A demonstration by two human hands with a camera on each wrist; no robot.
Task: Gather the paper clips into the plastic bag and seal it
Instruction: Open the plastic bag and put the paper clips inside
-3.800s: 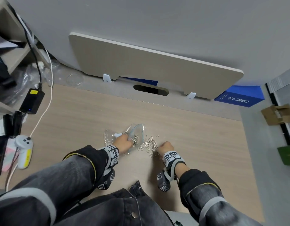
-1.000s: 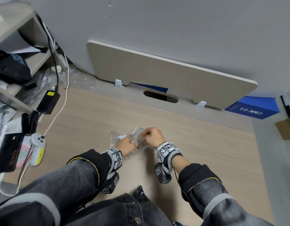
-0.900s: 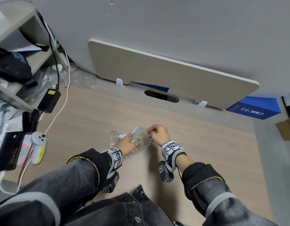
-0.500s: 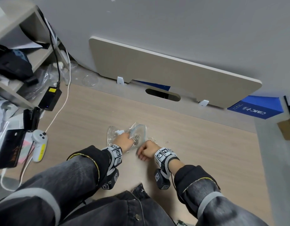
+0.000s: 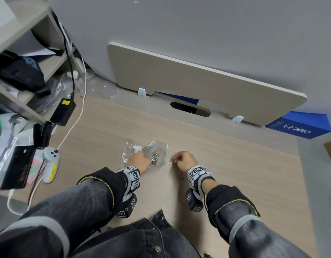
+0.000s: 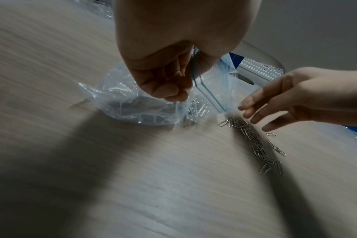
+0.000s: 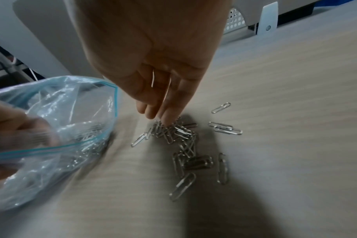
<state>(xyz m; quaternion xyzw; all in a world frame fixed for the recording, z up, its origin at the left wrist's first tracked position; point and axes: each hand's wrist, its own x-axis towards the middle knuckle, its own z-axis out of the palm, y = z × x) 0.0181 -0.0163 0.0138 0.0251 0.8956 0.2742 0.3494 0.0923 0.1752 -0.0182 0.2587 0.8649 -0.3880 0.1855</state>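
A clear zip plastic bag [image 5: 159, 148] with a blue seal strip lies on the wooden desk [image 5: 235, 174]. My left hand [image 5: 139, 162] pinches its rim [image 6: 194, 70] and holds the mouth open towards the right. Several silver paper clips [image 5: 155, 158] lie inside the bag [image 7: 61, 104]. A small pile of loose paper clips [image 7: 183, 140] sits on the desk just right of the mouth, trailing towards me [image 6: 255, 145]. My right hand [image 7: 157, 112] reaches down with straight fingers, its fingertips [image 6: 249, 111] touching the far end of the pile. It holds nothing I can make out.
A white controller [image 5: 50, 164], a black power adapter [image 5: 63, 111] with a white cable, and a dark flat device [image 5: 17, 166] lie at the desk's left. A shelf [image 5: 21, 43] stands behind them. A beige board [image 5: 198, 84] leans against the wall, a blue box [image 5: 298, 127] at right.
My right hand left the bag's mouth, dropped to the desk in front of the bag, then moved right onto the loose clips. The loose pile is smaller than 3.8 s ago.
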